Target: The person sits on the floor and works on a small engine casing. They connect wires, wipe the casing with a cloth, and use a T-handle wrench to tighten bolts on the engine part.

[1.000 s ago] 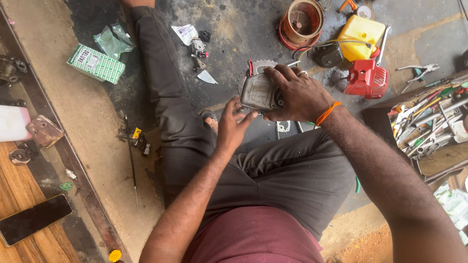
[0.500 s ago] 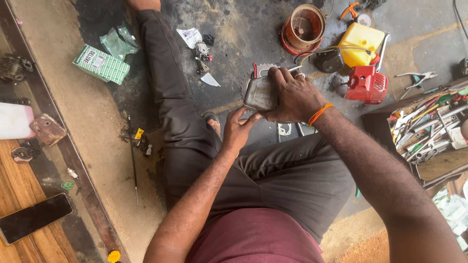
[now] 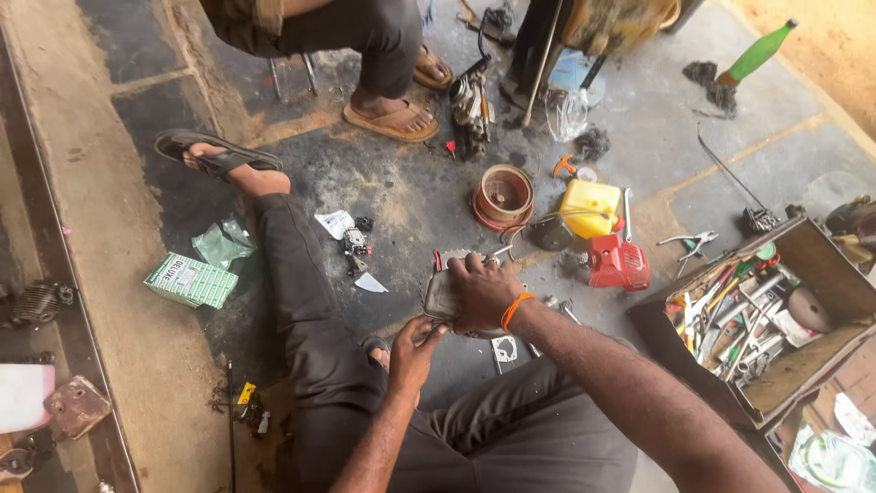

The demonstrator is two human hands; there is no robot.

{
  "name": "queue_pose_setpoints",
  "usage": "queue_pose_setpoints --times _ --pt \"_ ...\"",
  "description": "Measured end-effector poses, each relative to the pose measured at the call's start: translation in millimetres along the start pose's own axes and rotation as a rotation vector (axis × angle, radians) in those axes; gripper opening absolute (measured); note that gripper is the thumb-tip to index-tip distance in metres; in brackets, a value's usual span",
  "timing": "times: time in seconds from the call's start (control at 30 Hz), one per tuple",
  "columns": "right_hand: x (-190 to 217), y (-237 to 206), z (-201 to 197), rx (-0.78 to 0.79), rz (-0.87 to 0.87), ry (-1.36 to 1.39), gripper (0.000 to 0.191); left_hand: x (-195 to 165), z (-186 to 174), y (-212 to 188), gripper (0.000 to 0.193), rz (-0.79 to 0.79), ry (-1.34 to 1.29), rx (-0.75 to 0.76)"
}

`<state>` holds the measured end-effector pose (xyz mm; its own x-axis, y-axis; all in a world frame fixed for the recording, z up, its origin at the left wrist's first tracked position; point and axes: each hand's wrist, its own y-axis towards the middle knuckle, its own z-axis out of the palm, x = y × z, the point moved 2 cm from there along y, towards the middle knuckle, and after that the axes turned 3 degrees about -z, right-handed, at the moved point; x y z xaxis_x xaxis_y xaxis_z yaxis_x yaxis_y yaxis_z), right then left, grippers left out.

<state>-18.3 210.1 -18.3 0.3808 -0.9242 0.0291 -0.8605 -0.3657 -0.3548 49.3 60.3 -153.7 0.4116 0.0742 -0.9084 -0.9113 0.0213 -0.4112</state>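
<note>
I sit on the oily concrete floor (image 3: 411, 210) and hold a flat grey metal engine part (image 3: 442, 297) over my lap. My right hand (image 3: 484, 292) lies over its top, fingers curled down on the far edge, an orange band at my wrist. My left hand (image 3: 415, 351) comes up from below and pinches the near corner of the part, so both hands are clamped on it, close together.

Everything else I place from that part. Just beyond it, to the right, sits a red plastic engine cover (image 3: 619, 263), with a yellow fuel tank (image 3: 589, 208) behind that and a round rusty tin (image 3: 503, 196) further back. Far right of the part stands a wooden box of tools (image 3: 776, 319). To its left, past my outstretched leg, lies a green and white carton (image 3: 190, 279). Well beyond the part, another person's sandalled foot (image 3: 392, 117) rests on the floor.
</note>
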Motion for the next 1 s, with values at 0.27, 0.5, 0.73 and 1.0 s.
queue_pose_setpoints --times 0.27,0.5,0.73,1.0 --pt "-21.2 -11.1 9.6 -0.077 0.066 0.153 0.116 6.2 9.0 -30.1 0.05 -0.085 -0.076 -0.082" --pt "-95.6 -69.5 30.1 -0.184 0.063 0.961 0.114 -20.2 71.8 -41.7 0.067 0.05 -0.048 -0.004" --pt "-53.8 -112.6 28.8 -0.204 0.05 1.635 0.093 -54.5 60.5 -60.5 0.064 0.004 -0.228 0.228" --pt "-4.3 -127.9 -18.3 -0.302 0.074 1.688 0.089 -101.6 31.6 -86.4 0.042 0.005 -0.272 0.324"
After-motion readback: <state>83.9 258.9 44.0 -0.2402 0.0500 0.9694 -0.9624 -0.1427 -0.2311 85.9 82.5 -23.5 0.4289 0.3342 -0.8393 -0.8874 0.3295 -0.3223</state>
